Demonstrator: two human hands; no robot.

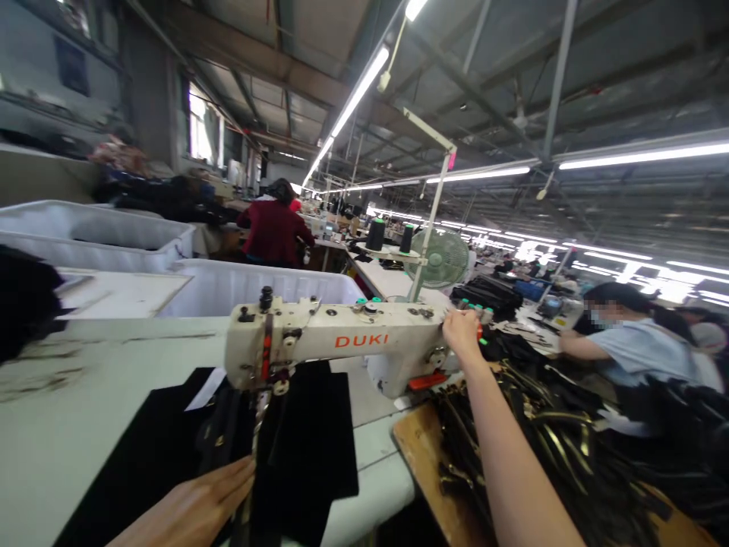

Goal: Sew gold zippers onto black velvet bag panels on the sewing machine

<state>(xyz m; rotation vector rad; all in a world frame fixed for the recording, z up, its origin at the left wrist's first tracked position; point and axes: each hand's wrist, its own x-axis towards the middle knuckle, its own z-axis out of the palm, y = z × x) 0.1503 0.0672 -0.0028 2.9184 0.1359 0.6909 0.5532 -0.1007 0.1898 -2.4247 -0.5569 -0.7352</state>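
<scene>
A white sewing machine (333,334) with orange lettering stands on the pale worktable (45,410). Black fabric (310,448) lies under its needle area, and a metallic-looking zipper strip (260,425) runs over it toward me. My left hand (213,490) rests on the fabric beside this strip, fingers straight and flat, the fingertips touching its edge. At the machine's right end, my right hand (462,333) has its fingers curled over the handwheel, which it mostly hides. A white paper slip (206,389) lies on the fabric left of the needle.
A wooden board (424,448) at right bears a heap of black-and-gold zipper strips (547,433). White bins (267,282) stand behind the table. Thread cones (376,234) and a green fan (441,258) are beyond. One person (638,342) sits at right, another (276,232) ahead.
</scene>
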